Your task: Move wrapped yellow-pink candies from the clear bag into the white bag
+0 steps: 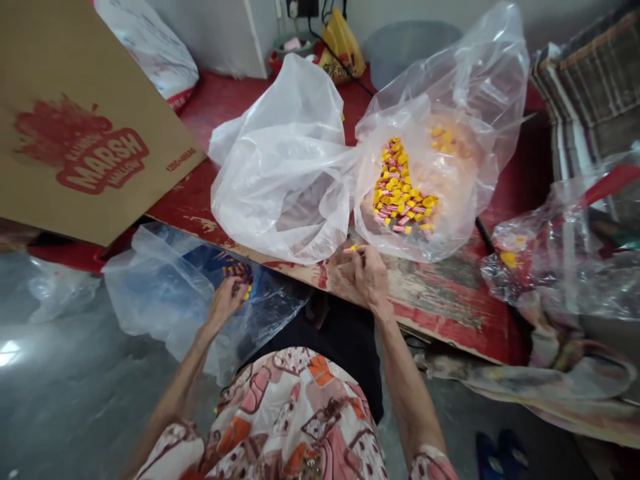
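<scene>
One small sweet (352, 249), pink with a yellow end, is pinched between the fingertips of the right hand (364, 277). Its long axis lies nearly level across the view, the yellow end pointing right and slightly away. It is held just above the bench (450, 293), at the foot of the open clear bag (440, 133).

That bag holds a heap of like sweets (403, 190), pink and yellow, too many and too jumbled to be counted; they point every way. A second bag (280, 173), whitish and crumpled, touches the first on its left.

The left hand (227, 300) is lowered into a third bag (170, 287), bluish, below the bench edge. Its fingers are curled together around something yellow and dark; what is gripped cannot be told.

One cardboard flap (75, 127) printed "MARSH" is seen at the left, leaning over the bench. More crumpled plastic (560, 260) lies at the right, with one yellow piece showing inside.

Two hands are counted, three bags near them, one sweet held.
</scene>
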A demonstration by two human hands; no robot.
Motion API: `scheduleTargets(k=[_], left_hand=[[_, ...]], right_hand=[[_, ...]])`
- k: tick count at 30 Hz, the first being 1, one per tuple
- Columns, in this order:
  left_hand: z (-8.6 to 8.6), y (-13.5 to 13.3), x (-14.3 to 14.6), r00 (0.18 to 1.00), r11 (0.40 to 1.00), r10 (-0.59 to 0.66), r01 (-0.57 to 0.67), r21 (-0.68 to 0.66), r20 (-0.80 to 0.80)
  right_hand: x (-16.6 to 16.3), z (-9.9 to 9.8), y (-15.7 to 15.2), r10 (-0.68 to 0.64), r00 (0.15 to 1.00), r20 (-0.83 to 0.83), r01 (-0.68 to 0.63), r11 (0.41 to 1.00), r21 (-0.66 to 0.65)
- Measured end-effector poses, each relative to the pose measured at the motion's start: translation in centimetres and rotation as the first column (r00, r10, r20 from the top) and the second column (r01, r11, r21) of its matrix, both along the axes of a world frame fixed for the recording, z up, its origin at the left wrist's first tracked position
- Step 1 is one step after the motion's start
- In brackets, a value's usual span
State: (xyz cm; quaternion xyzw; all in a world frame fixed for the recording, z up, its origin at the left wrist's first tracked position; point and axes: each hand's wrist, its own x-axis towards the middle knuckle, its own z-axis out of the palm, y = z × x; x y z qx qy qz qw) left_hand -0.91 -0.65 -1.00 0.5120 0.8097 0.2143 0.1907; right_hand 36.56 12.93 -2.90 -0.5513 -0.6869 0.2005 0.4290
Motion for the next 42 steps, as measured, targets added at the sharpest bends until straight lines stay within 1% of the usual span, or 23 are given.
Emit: scheduleTargets(k=[1,2,4,6,8,10,12,14,16,18,20,22,23,25,27,30,32,33,35,37,38,40,42], left_hand=[[-0.1,-0.1,-0.9,0.999,0.999,-0.012,0.010,-0.048,-0.035],[0.1,0.2,-1.3,0.997,0.998,-0.034,0.031,-0.046,-0.067],[1.2,2.2,-0.8,0.989,0.992,-0.079,0.090,0.086,-0.123],[2.5,6.1,1.2,0.977,0.952,-0.140,0.177,0.250,-0.160],[3.5,11.3,4.0,0.948,0.901,-0.250,0.302,0.311,-0.195],[3.8,16.6,6.9,0.900,0.871,-0.362,0.419,0.256,-0.243],[3.4,21.0,9.1,0.851,0.871,-0.420,0.476,0.123,-0.315],[2.8,23.8,10.3,0.816,0.879,-0.440,0.476,0.005,-0.376],[2.3,25.2,10.5,0.793,0.874,-0.455,0.484,-0.033,-0.406],[2.1,25.5,9.9,0.789,0.859,-0.468,0.513,0.008,-0.397],[2.3,25.0,9.1,0.820,0.851,-0.450,0.514,0.109,-0.353],[2.7,23.8,8.6,0.849,0.823,-0.453,0.516,0.238,-0.272],[3.0,23.1,8.5,0.842,0.790,-0.493,0.538,0.294,-0.219],[3.4,21.4,8.9,0.773,0.703,-0.628,0.612,0.363,-0.089],[3.6,19.6,10.0,0.678,0.648,-0.732,0.661,0.379,0.071],[3.5,17.6,12.1,0.578,0.661,-0.750,0.653,0.370,0.320],[3.2,17.0,13.6,0.530,0.683,-0.723,0.640,0.350,0.442],[3.0,16.7,14.2,0.523,0.690,-0.714,0.641,0.337,0.466],[2.5,16.3,15.6,0.549,0.679,-0.726,0.667,0.307,0.413],[2.1,15.7,17.2,0.577,0.627,-0.779,0.735,0.258,0.246],[1.9,15.3,18.0,0.573,0.591,-0.807,0.777,0.218,0.143],[1.7,14.5,19.6,0.519,0.512,-0.854,0.851,0.117,-0.042],[1.7,14.0,20.8,0.467,0.465,-0.870,0.884,0.054,-0.160]], right_hand=[[-1.0,-0.7,-0.5,0.023,0.999,-0.026,-0.023,1.000,-0.006],[-1.6,-1.3,-0.8,0.027,0.999,-0.037,-0.028,1.000,-0.014],[-2.1,-2.1,-0.9,0.008,1.000,-0.027,-0.009,1.000,-0.029],[-2.0,-2.4,-0.6,0.001,1.000,-0.018,-0.001,1.000,-0.029],[-1.7,-2.4,-0.5,0.002,1.000,-0.016,-0.002,1.000,-0.014],[-1.5,-2.4,-0.6,-0.006,1.000,-0.011,0.007,1.000,0.018],[-1.5,-2.3,-0.8,-0.013,1.000,0.005,0.013,0.999,0.048],[-1.6,-2.2,-1.0,-0.017,0.999,0.030,0.015,0.997,0.077],[-1.9,-1.9,-1.0,-0.042,0.999,0.035,0.037,0.992,0.117],[-2.1,-1.6,-1.0,-0.091,0.996,0.014,0.087,0.984,0.155],[-2.3,-1.3,-0.9,-0.122,0.992,0.008,0.119,0.982,0.149],[-2.3,-1.1,-0.8,-0.106,0.994,0.028,0.103,0.991,0.083],[-2.3,-0.9,-0.7,-0.091,0.996,0.021,0.091,0.995,0.040],[-2.3,-0.4,-0.8,-0.079,0.995,-0.067,0.076,0.996,-0.056],[-2.4,0.3,-1.0,-0.098,0.965,-0.245,0.058,0.985,-0.163],[-3.0,1.1,-1.5,-0.105,0.843,-0.528,-0.071,0.951,-0.302],[-3.5,1.3,-2.0,-0.076,0.766,-0.638,-0.179,0.928,-0.326],[-3.5,1.3,-2.3,-0.055,0.759,-0.649,-0.213,0.921,-0.327],[-3.2,1.1,-2.8,-0.013,0.832,-0.555,-0.194,0.930,-0.313],[-2.1,0.8,-3.1,-0.018,0.941,-0.337,-0.069,0.968,-0.243],[-1.3,0.8,-3.1,-0.055,0.974,-0.219,0.014,0.983,-0.184],[0.7,0.8,-2.3,-0.179,0.983,-0.052,0.176,0.983,-0.059],[2.8,0.9,-0.2,-0.281,0.960,0.006,0.281,0.959,0.030]])
